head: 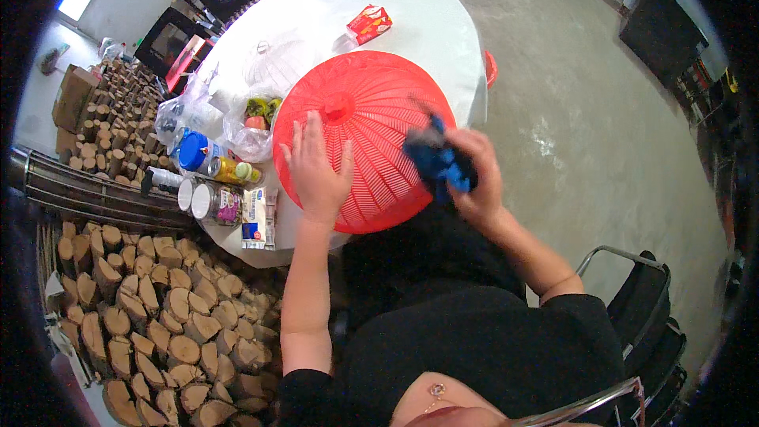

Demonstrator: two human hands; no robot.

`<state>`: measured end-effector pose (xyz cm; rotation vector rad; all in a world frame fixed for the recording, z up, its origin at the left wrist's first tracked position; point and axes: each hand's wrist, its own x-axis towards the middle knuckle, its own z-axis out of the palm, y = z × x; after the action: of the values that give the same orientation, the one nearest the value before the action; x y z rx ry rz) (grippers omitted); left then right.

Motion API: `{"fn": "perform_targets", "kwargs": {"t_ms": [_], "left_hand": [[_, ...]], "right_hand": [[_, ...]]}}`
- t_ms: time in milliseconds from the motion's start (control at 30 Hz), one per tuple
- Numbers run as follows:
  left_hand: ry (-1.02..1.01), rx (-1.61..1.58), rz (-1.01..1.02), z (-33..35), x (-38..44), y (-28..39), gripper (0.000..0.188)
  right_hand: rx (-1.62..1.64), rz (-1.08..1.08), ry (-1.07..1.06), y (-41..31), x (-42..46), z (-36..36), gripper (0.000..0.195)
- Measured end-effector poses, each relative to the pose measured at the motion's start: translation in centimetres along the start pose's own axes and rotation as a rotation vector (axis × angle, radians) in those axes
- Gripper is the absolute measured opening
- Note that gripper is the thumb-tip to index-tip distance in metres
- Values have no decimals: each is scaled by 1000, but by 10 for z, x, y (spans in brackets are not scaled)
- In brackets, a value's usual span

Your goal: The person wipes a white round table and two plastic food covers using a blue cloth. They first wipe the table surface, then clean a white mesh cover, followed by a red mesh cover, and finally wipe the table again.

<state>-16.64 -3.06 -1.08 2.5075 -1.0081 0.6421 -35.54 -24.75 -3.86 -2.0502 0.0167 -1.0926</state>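
Observation:
A large red plastic mesh food cover [379, 178], domed and slatted, sits at the near side of a round table [433, 18] with a white covering. My left hand [320, 172] lies spread on the left part of the dome, just below its central knob [337, 108]. In my right hand [481, 175] is a bunched dark blue and black cloth [442, 163], blurred, over the right side of the cover. Whether the cloth touches the mesh is hard to tell.
Left on the table are a blue-lidded container [193, 151], clear jars [210, 201], a printed packet [258, 219] and a plastic bag with fruit [258, 124]. Behind lies a red packet [369, 25]. Split firewood [178, 320] is stacked at left; black chairs [640, 308] stand right.

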Motion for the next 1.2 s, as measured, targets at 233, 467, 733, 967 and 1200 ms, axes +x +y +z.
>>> {"fn": "perform_targets", "kwargs": {"t_ms": [233,467,733,967,1200], "left_hand": [[-35,26,85,-4,-10,2,68],[36,-3,65,3,-3,6,62],[5,52,15,5,-12,1,63],[-20,14,68,5,-10,3,59],[-2,6,70,5,-4,9,56]], "right_hand": [[-177,-456,-460,17,92,37,53],[-365,-224,-377,103,221,124,49],[-242,-266,-486,11,138,81,46],[-244,-621,-331,15,61,42,35],[-374,47,-218,146,193,70,46]]}}
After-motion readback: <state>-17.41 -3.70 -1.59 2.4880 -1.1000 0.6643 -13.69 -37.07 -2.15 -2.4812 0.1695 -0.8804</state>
